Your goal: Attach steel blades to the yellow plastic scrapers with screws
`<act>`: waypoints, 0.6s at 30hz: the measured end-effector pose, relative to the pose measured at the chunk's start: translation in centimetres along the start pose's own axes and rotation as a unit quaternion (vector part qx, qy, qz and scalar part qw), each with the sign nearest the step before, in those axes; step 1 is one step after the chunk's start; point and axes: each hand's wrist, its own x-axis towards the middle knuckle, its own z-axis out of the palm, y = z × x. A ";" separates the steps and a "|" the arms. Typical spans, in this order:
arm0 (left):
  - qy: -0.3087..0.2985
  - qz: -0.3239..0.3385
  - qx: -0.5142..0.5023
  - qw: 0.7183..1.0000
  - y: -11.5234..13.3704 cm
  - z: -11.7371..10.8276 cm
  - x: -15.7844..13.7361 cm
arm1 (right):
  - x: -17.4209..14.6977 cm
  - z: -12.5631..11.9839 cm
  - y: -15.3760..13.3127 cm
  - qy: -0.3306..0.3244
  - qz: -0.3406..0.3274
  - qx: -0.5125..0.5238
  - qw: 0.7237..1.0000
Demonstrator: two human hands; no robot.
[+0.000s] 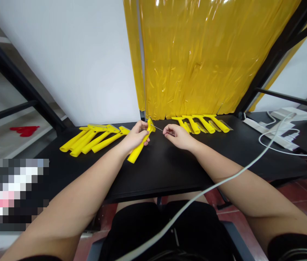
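Scraper (137,153), gripped in the left hand (136,136), hung over the black table (161,170) as the right hand (180,136) pinched a thin rod (158,128) at its yellow head (151,125), where straight, steady alignment probably mattered most.

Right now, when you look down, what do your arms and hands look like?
The left hand and right hand wear no gloves, and I see no watch. The forearms are bare. A black sleeve with thin pale lines shows on the right, and a sliver of dark sleeve on the left. A white cable crosses in front of the right forearm.
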 end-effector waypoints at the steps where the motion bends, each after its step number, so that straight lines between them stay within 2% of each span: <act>1: 0.000 0.007 0.015 1.000 -0.1 -0.1 0.0 | 0.0 0.0 0.0 0.001 0.017 0.022 1.000; 6: 0.004 0.041 0.131 0.991 -0.4 -0.2 0.0 | 0.2 0.0 -0.3 0.025 0.136 0.130 0.982; 12: 0.024 0.071 0.166 0.983 -0.5 -0.4 0.2 | 0.1 0.3 -0.2 0.054 0.105 0.100 0.988; 15: 0.028 0.073 0.173 0.982 -0.6 -0.6 0.3 | 0.2 0.0 0.0 0.053 0.136 0.104 0.984; 18: 0.019 0.060 0.170 0.983 -0.7 -0.4 0.4 | 0.2 -0.5 0.0 0.058 0.167 0.050 0.983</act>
